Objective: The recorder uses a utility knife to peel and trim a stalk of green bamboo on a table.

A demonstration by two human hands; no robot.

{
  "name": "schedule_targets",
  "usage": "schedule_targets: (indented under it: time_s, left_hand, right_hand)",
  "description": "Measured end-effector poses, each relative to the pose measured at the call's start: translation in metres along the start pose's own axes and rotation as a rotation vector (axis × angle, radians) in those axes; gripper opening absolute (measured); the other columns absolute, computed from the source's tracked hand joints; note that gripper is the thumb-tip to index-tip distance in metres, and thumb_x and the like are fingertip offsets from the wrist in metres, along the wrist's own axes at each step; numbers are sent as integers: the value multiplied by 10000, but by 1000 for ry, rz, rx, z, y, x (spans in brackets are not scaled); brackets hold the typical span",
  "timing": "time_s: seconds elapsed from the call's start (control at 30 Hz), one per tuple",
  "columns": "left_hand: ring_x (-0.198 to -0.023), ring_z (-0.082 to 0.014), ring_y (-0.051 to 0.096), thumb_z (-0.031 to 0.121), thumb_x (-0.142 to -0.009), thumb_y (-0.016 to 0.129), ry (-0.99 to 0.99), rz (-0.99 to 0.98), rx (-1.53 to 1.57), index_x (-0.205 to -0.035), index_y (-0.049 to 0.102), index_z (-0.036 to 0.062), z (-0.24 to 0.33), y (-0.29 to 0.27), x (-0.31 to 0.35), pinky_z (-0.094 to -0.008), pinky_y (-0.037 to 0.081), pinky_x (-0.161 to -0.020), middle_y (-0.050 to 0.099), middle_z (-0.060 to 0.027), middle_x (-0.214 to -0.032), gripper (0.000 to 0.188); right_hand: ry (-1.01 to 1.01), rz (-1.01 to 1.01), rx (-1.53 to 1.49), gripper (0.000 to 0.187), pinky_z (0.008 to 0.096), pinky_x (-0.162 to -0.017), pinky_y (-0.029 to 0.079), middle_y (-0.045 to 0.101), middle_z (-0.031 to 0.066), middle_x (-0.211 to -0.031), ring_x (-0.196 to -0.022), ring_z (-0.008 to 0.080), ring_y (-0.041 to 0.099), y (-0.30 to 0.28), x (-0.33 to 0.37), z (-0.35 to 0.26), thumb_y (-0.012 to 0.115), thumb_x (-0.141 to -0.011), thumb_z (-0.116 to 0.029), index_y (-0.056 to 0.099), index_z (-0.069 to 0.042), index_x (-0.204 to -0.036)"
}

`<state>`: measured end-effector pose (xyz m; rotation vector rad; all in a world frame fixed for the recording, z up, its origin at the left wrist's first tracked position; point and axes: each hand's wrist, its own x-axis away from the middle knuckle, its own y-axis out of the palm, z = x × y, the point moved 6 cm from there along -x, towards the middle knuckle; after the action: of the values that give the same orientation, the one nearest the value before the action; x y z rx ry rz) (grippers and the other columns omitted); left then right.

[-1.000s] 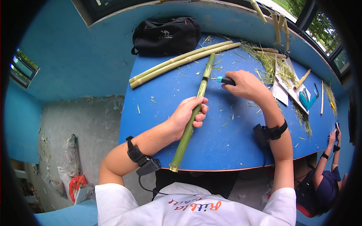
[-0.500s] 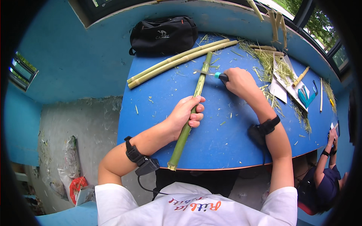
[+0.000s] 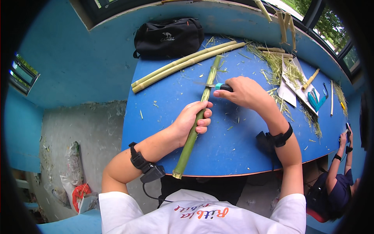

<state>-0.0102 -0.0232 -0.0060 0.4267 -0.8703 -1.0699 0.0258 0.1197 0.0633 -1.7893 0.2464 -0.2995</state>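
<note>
My left hand is wrapped round the middle of a green bamboo stalk, which slants across the table with its lower end at the near edge. Beyond that hand the stalk's skin is partly scraped to a paler yellow-green. In my right hand is a knife with a black and turquoise handle. Its blade lies across the scraped stretch of the stalk, a short way above my left fingers.
Two long peeled stalks lie at the far left of the blue table, by a black bag. Shavings, white sheets and a turquoise tool are at the right. Another person works at the far right.
My right hand has drawn the knife down along the stalk toward my left hand. My left hand keeps its place. The other person's hands have shifted slightly away from me.
</note>
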Motion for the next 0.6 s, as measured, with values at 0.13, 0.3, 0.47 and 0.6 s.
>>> schedule_targets:
  time_s: [0.13,0.3,0.47,0.6]
  left_hand:
    - [-495,-35,331,222,-949,412,15,6,25,-1029,422,43,-1,0,0,-164,282,-357,402,8,-728,197]
    - [-493,-32,326,224,-950,414,21,14,8,-1032,420,48,-1,0,1,-159,275,-356,394,11,-724,195]
    - [-478,-16,299,239,-956,406,4,30,3,-1026,421,57,0,-1,1,-147,251,-348,383,21,-706,196]
    - [-472,-12,289,248,-959,398,1,37,0,-1022,422,57,2,-3,1,-145,244,-345,378,25,-699,203]
  right_hand:
    - [1,-30,-35,574,451,-606,437,554,222,-618,-646,394,558,0,8,-7,444,-876,-511,599,15,-709]
    - [13,28,-40,585,450,-591,426,543,220,-607,-632,389,549,2,0,4,440,-875,-518,606,19,-711]
    - [36,9,-49,649,434,-592,456,577,192,-619,-639,366,577,4,-7,8,422,-854,-586,614,1,-651]
    - [18,61,-50,652,437,-592,456,580,190,-622,-639,366,577,8,-11,11,426,-847,-595,618,-2,-655]
